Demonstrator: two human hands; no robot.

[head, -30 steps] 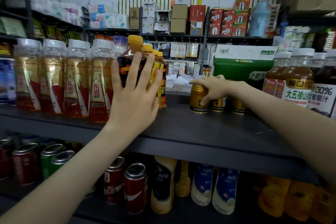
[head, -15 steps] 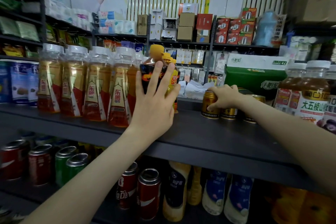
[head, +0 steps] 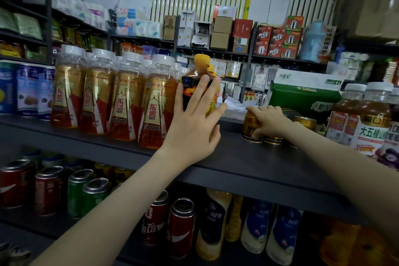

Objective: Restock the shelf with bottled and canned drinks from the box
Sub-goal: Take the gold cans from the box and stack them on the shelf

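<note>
A dark shelf board (head: 248, 157) carries the drinks. My left hand (head: 192, 129) lies with straight, spread fingers against a dark bottle with an orange cap (head: 195, 84), which stands upright right of a row of gold and red bottles (head: 121, 103). More orange-capped bottles stand hidden behind it. My right hand (head: 269, 123) curls over a small gold can (head: 248, 129) on the same shelf. Other gold cans (head: 305, 122) stand beside and behind that one, partly hidden by the hand.
White-capped bottles (head: 367, 119) stand at the shelf's right end, blue cans (head: 28, 90) at its left. A green carton (head: 302, 95) sits behind the gold cans. The lower shelf holds red and green cans (head: 86, 192) and cream bottles (head: 213, 222). No supply box shows.
The view has shifted left and slightly nearer. My left hand stays against the orange-capped bottle, and my right hand stays over the gold can.
</note>
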